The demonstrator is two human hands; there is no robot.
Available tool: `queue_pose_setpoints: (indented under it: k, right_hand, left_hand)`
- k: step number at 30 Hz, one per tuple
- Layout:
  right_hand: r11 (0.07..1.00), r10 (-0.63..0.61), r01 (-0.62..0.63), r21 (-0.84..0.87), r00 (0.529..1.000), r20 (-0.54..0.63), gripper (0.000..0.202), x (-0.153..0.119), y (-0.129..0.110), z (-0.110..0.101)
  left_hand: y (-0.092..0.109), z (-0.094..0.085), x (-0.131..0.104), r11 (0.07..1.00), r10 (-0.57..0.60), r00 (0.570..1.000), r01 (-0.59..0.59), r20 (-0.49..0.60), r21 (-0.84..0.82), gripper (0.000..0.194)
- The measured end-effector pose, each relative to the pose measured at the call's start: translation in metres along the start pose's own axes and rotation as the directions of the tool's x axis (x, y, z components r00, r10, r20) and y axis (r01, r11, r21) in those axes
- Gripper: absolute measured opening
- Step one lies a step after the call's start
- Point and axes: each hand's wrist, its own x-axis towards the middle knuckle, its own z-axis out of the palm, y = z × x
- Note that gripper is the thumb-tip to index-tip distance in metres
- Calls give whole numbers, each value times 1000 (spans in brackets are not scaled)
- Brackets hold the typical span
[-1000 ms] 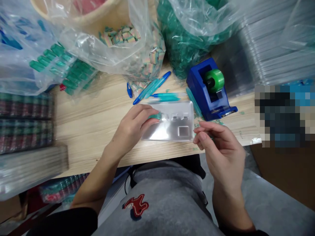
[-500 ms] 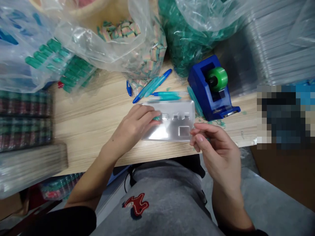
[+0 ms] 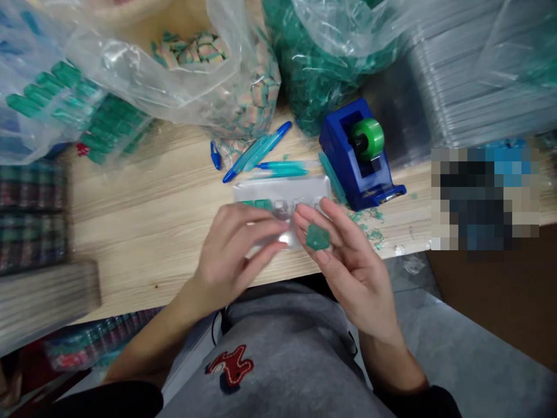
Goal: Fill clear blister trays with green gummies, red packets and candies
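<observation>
A clear plastic tray [image 3: 282,188] with moulded pockets lies on the wooden table. Green translucent blocks [image 3: 262,205] sit in pockets at its left end; other pockets to their right look empty. Above the tray's front part my left hand [image 3: 243,249] has thumb and fingers apart, with nothing between them. My right hand [image 3: 348,261] is half curled, palm up, and holds a green faceted piece [image 3: 317,237] at the fingers and thumb. Both hands partly cover the tray.
Behind the tray lie blue-green pens [image 3: 261,152]. A blue tape dispenser [image 3: 361,154] stands to the right, near green scraps [image 3: 374,232]. Plastic bags of striped pieces [image 3: 261,87] and green pieces [image 3: 308,75] line the back. Stacked clear trays [image 3: 478,87] stand back right, packed ones [image 3: 32,238] left.
My left hand has come away from the tray's left pockets, leaving green blocks visible there. My right hand has moved left over the tray and turned up, showing the green piece. The view has shifted slightly.
</observation>
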Motion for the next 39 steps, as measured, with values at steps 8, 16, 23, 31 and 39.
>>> queue_pose_setpoints:
  k: [8, 16, 23, 31, 39]
  right_hand:
    - [980, 45, -32, -195, 997, 65, 54, -3, -2, 6]
    - [959, -123, 52, -279, 963, -241, 43, -1, -3, -16]
    - [939, -129, 22, -343, 948, -291, 38, -4, -6, -25]
    - [929, -111, -11, -369, 945, -308, 37, -6, -7, -26]
    - [945, -154, 53, -321, 942, -298, 34, -5, 0, -31]
  left_hand:
    - [19, 14, -5, 987, -102, 994, 97, -31, -128, 18]
    - [-24, 1, 0, 982, -80, 995, 70, 51, 173, 18]
    - [-27, 3, 15, 966, 33, 984, -77, 177, 246, 20]
    - [-28, 19, 15, 947, 8, 991, -50, 130, 318, 17]
    - [-33, -2, 55, 977, 124, 992, -127, 28, 169, 24]
